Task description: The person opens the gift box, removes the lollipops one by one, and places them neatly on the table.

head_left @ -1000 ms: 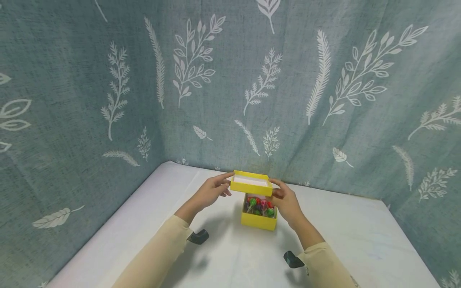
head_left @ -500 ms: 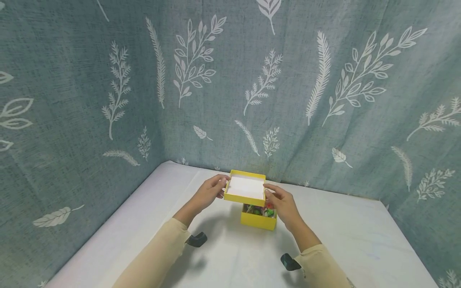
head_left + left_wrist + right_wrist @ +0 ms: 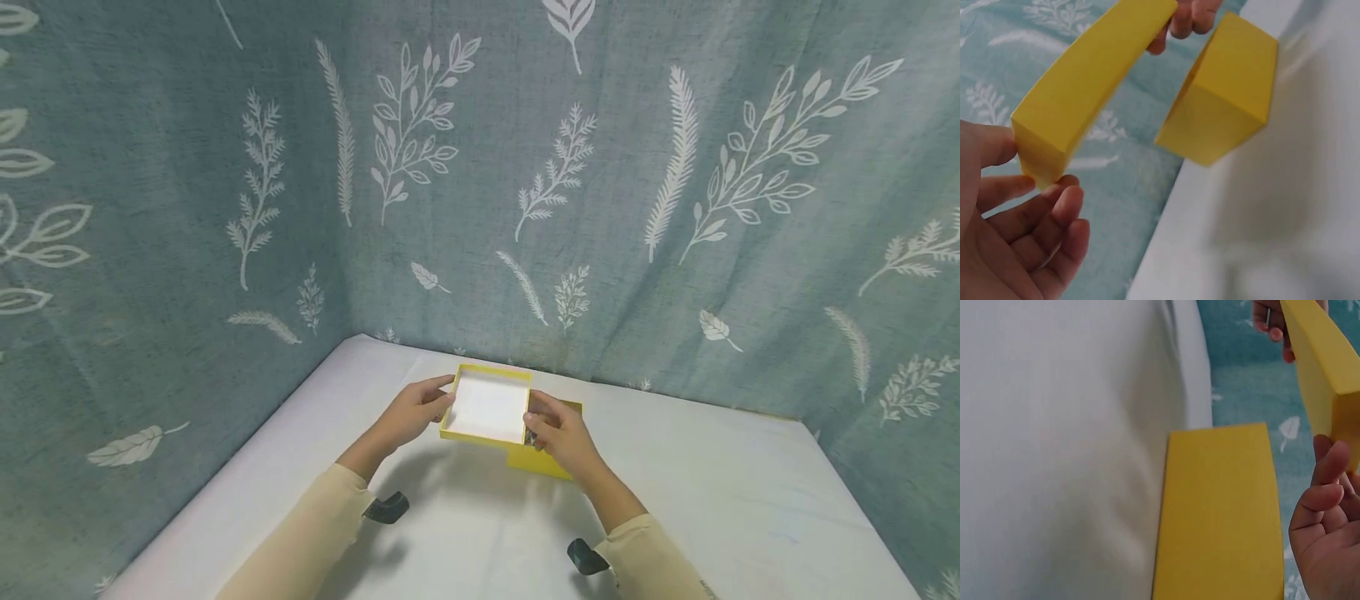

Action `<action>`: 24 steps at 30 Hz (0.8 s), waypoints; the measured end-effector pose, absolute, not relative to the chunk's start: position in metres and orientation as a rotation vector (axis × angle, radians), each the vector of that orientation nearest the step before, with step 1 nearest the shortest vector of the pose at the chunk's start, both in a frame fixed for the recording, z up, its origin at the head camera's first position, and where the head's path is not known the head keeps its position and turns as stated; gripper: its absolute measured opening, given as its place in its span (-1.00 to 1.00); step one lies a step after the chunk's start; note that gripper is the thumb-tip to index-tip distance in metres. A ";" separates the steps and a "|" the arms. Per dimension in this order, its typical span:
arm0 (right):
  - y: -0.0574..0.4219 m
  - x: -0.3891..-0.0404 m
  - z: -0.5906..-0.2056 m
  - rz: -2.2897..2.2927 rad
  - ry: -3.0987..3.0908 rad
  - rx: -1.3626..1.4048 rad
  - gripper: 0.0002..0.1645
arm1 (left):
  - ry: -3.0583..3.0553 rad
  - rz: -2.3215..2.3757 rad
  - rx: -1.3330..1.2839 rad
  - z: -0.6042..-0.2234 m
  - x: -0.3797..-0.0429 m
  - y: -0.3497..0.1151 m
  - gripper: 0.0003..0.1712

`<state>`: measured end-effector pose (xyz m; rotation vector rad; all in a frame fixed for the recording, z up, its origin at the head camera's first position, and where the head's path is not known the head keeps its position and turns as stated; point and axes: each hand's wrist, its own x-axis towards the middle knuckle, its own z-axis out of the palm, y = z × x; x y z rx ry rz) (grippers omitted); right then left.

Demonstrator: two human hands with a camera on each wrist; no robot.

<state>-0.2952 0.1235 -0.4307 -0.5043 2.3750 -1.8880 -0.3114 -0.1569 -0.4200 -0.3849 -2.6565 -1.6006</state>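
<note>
A yellow box lid (image 3: 491,405) with a white inside is held up in both hands, its hollow side tilted toward the head camera. My left hand (image 3: 411,413) pinches its left edge between thumb and fingers; in the left wrist view that hand (image 3: 1029,231) grips one end of the lid (image 3: 1091,81). The right hand (image 3: 564,435) pinches the opposite edge. Behind and below the lid stands the yellow box (image 3: 542,463) on the table, mostly covered by lid and hand. Its contents are nearly all hidden in the head view. In the right wrist view the box (image 3: 1222,519) shows its plain side.
A white cloth covers the table (image 3: 712,492). Blue-green curtains (image 3: 465,208) with white leaf patterns rise behind and at both sides. Dark straps or mounts (image 3: 387,507) hang at both cuffs.
The lid has moved left and toward me, off the open box, and tilted to show more of its white inside. The lollipops seen in the box earlier are now mostly hidden.
</note>
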 end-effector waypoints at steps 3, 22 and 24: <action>0.117 -0.295 -0.435 -1.841 2.375 -0.530 -0.32 | -2.667 -1.611 -0.380 -0.424 -0.308 -0.167 -0.40; 0.055 -0.281 -0.446 -1.569 2.460 -0.556 -0.20 | -2.769 -1.502 -0.280 -0.437 -0.290 -0.229 -0.44; 0.047 -0.280 -0.449 -1.552 2.456 -0.565 -0.18 | -2.782 -1.497 -0.266 -0.440 -0.288 -0.235 -0.44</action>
